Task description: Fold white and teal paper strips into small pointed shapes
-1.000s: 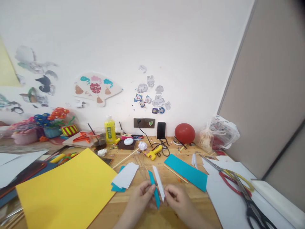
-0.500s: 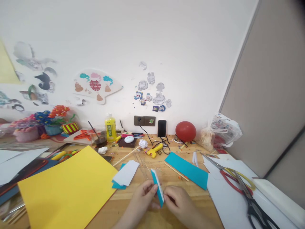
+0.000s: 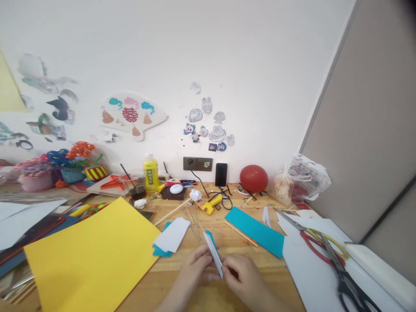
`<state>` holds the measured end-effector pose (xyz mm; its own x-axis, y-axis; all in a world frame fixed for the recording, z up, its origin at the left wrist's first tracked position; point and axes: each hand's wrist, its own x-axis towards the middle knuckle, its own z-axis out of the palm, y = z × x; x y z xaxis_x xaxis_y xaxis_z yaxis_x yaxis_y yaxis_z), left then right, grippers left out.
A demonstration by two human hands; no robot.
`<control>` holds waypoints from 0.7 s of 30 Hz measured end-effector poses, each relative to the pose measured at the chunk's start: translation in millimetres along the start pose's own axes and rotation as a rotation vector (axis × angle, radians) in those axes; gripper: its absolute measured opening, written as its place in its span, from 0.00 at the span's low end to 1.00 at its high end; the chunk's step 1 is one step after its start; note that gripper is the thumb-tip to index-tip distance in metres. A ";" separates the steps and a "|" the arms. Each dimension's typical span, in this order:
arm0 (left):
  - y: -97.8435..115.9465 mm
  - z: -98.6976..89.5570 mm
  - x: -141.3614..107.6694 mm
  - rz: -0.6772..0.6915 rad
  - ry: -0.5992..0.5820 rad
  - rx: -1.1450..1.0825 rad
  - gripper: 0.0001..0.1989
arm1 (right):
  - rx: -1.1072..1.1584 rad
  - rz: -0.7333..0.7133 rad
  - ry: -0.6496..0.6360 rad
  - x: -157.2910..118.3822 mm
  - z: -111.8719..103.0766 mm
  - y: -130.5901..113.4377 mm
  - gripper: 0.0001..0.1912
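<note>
Between my hands, above the near middle of the table, is a narrow folded piece of blue and white paper [image 3: 212,249], slanting down to the right with its white side mostly facing me. My left hand [image 3: 198,265] is closed on its left side, thumb on the near face. The fingers of my right hand [image 3: 239,272] pinch its lower right edge. Left of them lie white paper pieces [image 3: 173,235] over blue paper pieces [image 3: 161,251]. A blue paper strip [image 3: 256,232] rests to the right, along a thin wooden stick [image 3: 240,234].
A large yellow sheet [image 3: 94,255] covers the left side. Two pairs of scissors [image 3: 338,264] lie on white paper [image 3: 292,277] at right. Farther back are a yellow glue gun [image 3: 211,204], a phone [image 3: 221,174], a red balloon [image 3: 254,178] and a yellow bottle [image 3: 151,173].
The folded paper has turned in my hands, so more of its white side shows and less blue. My hands have hardly moved.
</note>
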<state>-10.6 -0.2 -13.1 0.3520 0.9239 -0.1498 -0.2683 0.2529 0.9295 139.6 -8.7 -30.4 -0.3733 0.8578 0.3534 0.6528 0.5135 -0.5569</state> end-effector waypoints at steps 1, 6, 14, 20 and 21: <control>-1.8 -0.6 1.1 0.011 -0.005 0.010 0.11 | -0.020 -0.003 -0.001 0.1 -0.4 -0.7 0.10; -10.4 -2.9 7.0 0.066 0.014 0.168 0.17 | -0.076 -0.032 0.013 -0.5 -5.4 -4.6 0.12; -8.7 8.8 -3.2 0.103 -0.167 0.347 0.12 | 0.089 0.098 0.115 0.9 -8.1 -0.2 0.08; -9.8 4.4 -0.9 0.088 -0.156 0.348 0.11 | 0.082 0.102 0.202 1.8 -12.7 -0.8 0.11; -8.8 4.0 -0.8 0.082 -0.146 0.351 0.11 | 0.093 0.107 0.210 1.7 -13.9 -1.1 0.12</control>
<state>-4.9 -4.3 -19.8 0.4727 0.8801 -0.0446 0.0136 0.0433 0.9990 147.4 -8.1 -18.7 -0.1536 0.8886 0.4322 0.6141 0.4285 -0.6627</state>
